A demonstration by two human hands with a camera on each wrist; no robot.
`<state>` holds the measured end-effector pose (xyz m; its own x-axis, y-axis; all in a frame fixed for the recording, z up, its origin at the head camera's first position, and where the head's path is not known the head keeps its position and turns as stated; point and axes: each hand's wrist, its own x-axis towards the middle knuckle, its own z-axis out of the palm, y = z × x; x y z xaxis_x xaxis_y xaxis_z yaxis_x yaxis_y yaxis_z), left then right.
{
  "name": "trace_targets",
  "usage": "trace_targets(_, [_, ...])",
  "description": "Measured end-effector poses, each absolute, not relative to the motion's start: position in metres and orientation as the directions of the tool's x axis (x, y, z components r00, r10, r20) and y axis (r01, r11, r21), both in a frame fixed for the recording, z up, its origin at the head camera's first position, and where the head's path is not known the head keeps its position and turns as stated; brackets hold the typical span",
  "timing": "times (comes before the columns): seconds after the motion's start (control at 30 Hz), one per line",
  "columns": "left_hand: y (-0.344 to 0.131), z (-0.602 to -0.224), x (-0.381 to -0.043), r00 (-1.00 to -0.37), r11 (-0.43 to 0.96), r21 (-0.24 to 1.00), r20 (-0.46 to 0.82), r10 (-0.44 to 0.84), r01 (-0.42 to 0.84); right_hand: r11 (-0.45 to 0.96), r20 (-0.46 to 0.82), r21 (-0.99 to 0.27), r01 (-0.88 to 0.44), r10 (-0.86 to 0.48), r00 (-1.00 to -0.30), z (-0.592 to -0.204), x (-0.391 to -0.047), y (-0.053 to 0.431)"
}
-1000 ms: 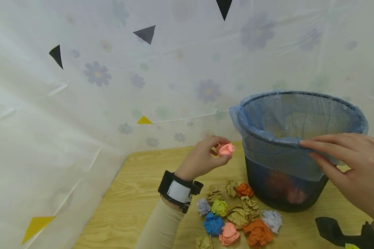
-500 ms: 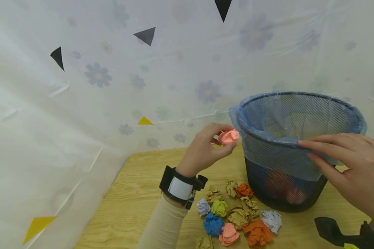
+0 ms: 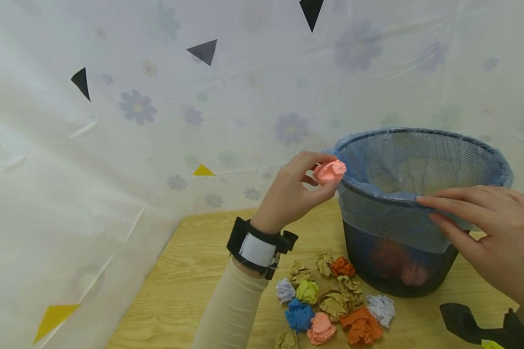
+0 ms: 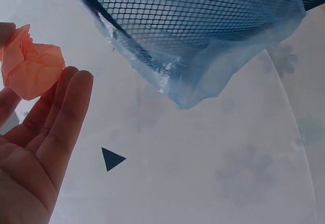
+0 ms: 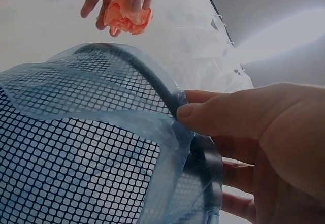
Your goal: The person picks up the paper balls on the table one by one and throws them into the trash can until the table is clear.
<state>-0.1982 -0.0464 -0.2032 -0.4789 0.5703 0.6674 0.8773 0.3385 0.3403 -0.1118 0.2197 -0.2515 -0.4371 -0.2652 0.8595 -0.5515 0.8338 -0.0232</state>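
Observation:
My left hand (image 3: 294,191) pinches a crumpled pink paper ball (image 3: 330,172) between thumb and fingers, up at the left side of the bin's rim. In the left wrist view the paper ball (image 4: 33,64) is apart from the bin's overhanging liner (image 4: 198,76). The bin (image 3: 401,228) is black wire mesh, lined with a thin blue plastic bag. At the near right of the rim, my right hand (image 3: 493,223) grips the edge, thumb on one side and fingers on the other, as the right wrist view shows along the rim (image 5: 203,153). Reddish shapes show through the mesh low in the bin.
Several crumpled paper balls lie on the wooden table (image 3: 166,281) before the bin: tan (image 3: 334,304), blue (image 3: 299,314), yellow (image 3: 307,291), orange (image 3: 361,325), pink (image 3: 320,328) and white (image 3: 381,310). A flower-patterned sheet (image 3: 244,97) hangs behind and to the left.
My left hand has risen and moved slightly right with the pink paper ball, from beside the bin's wall to rim height. My right hand stays on the rim.

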Motion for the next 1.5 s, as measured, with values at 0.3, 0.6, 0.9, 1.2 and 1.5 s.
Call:
trace_targets(0.3, [-0.023, -0.172, -0.193, -0.427, 0.320, 0.285, 0.658, 0.620, 0.903, 0.840, 0.852, -0.034, -0.541, -0.259, -0.455, -0.253, -0.112, 0.221])
trace_targets(0.6, [0.001, -0.139, -0.186, -0.417, 0.365, 0.216, 0.615, 0.669, 0.906, 0.821, 0.862, -0.017, -0.571, -0.277, -0.424, -0.252, -0.113, 0.219])
trace_targets(0.9, [0.030, -0.121, -0.186, -0.416, 0.419, 0.121, 0.528, 0.740, 0.900, 0.809, 0.862, -0.004, -0.587, -0.295, -0.412, -0.250, -0.112, 0.219])
trace_targets(1.2, [0.060, -0.111, -0.195, -0.481, 0.493, 0.082, 0.406, 0.777, 0.866, 0.813, 0.860, -0.014, -0.582, -0.287, -0.423, -0.252, -0.112, 0.215])
trace_targets(1.5, [0.072, -0.110, -0.202, -0.529, 0.533, 0.097, 0.357, 0.770, 0.841, 0.802, 0.849, 0.011, -0.597, -0.323, -0.419, -0.249, -0.111, 0.209])
